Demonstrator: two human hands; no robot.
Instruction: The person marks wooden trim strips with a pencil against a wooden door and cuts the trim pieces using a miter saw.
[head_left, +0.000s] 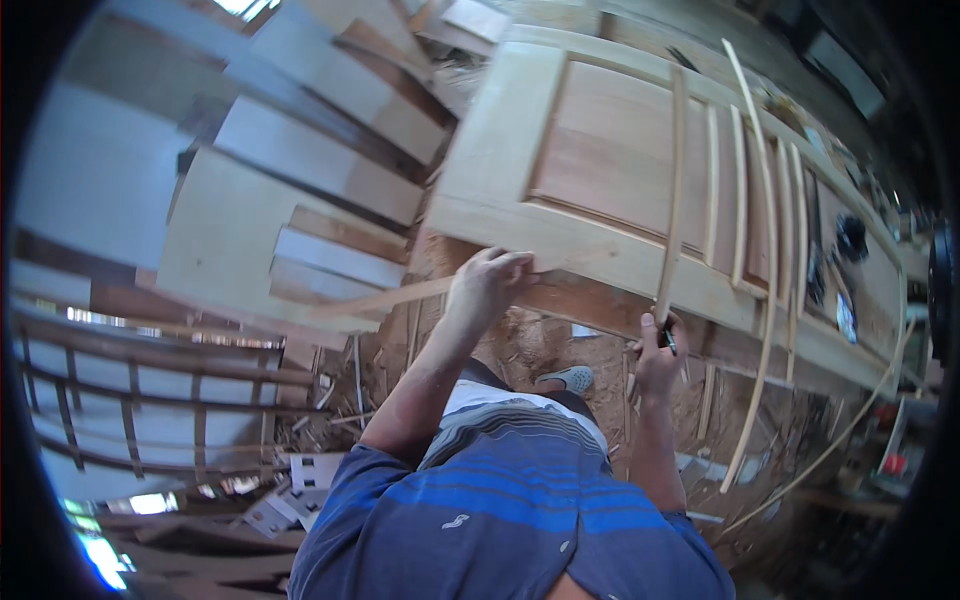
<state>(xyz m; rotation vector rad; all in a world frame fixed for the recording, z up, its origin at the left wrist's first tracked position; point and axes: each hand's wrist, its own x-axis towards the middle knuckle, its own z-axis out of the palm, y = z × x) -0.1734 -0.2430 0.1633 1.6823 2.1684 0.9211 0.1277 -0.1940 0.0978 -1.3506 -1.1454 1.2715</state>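
My left hand [490, 282] is closed around a thin wooden strip [400, 296], which runs out to the left past the edge of a panelled wooden door [480, 180]. Motion blurs the strip's right part over the door's near rail. At that near edge my right hand [658, 360] is curled around a small dark pen-like object [669, 342]. The near end of another wooden strip [676, 180] meets its thumb; whether the fingers grip this strip too, I cannot tell. That strip lies across the door, pointing away from me.
Several narrow strips [770, 230] lie over the door, some overhanging its near edge. Dark tools [850, 238] rest at its right. Large pale boards [290, 150] lean at the left, above a slatted frame [130, 400]. Wood scraps and shavings [520, 345] cover the floor.
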